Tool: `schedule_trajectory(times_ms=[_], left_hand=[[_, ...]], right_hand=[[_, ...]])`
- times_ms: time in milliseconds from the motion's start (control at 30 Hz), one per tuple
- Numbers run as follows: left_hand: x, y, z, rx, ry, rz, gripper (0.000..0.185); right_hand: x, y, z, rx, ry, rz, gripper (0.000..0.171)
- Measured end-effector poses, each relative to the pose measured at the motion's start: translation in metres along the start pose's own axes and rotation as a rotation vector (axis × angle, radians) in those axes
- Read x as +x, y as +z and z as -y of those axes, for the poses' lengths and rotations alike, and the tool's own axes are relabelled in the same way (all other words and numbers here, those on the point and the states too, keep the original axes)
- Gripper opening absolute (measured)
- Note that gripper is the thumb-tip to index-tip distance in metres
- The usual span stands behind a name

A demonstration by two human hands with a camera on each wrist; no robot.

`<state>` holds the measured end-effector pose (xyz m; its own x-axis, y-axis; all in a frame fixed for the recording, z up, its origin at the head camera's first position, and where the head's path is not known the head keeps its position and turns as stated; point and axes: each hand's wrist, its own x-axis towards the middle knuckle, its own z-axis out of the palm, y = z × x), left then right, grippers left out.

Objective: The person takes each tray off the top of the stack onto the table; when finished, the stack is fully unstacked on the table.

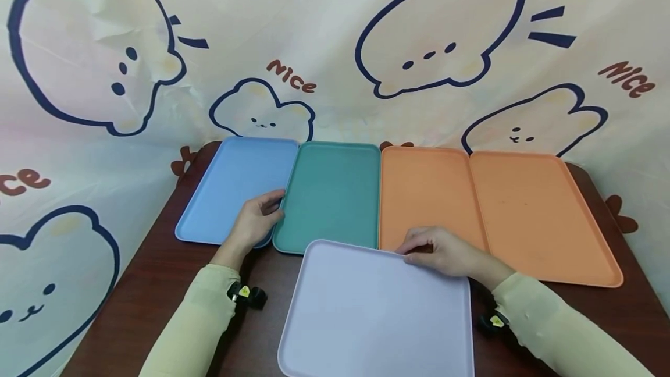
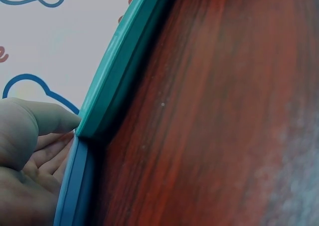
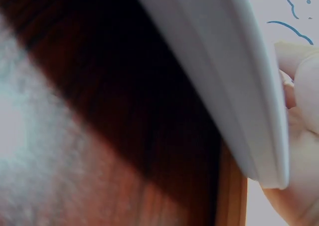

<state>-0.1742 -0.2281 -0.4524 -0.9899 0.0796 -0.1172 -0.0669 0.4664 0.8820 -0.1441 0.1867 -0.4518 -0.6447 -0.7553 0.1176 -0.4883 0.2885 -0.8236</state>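
Lavender tray (image 1: 377, 313) lies nearest the person on the dark wooden counter (image 1: 157, 284), its far right corner pinched by the right hand (image 1: 439, 252), thumb under the rim. Behind it four trays sit side by side: blue tray (image 1: 230, 185), green tray (image 1: 330, 191) and two orange trays (image 1: 429, 191). Fingers of the left hand (image 1: 256, 220) curl over the seam between the blue and green trays, touching both edges.
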Motion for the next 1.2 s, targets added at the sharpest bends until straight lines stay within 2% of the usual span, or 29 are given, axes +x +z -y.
schedule_trajectory(times_ms=[133, 267, 533, 633, 933, 1200], left_hand=[[0.005, 0.0, 0.011, 0.002, 0.009, -0.006, 0.048], [0.004, -0.001, 0.01, -0.006, 0.014, -0.006, 0.048], [-0.01, -0.003, -0.02, -0.003, -0.001, 0.005, 0.048], [-0.011, -0.003, -0.023, -0.003, 0.004, 0.005, 0.048], [0.004, 0.0, 0.009, -0.005, 0.018, -0.004, 0.048], [0.003, -0.001, 0.011, -0.019, 0.02, 0.001, 0.047]], right_hand=[[0.0, 0.001, 0.014, -0.014, -0.019, -0.012, 0.02], [-0.001, 0.002, 0.018, -0.03, -0.031, -0.021, 0.02], [-0.004, 0.009, -0.001, -0.099, -0.074, -0.003, 0.02], [-0.004, 0.01, -0.001, -0.145, -0.075, 0.005, 0.021], [-0.006, 0.017, -0.001, -0.242, 0.021, -0.027, 0.017], [-0.007, 0.022, -0.001, -0.262, 0.019, -0.074, 0.017]])
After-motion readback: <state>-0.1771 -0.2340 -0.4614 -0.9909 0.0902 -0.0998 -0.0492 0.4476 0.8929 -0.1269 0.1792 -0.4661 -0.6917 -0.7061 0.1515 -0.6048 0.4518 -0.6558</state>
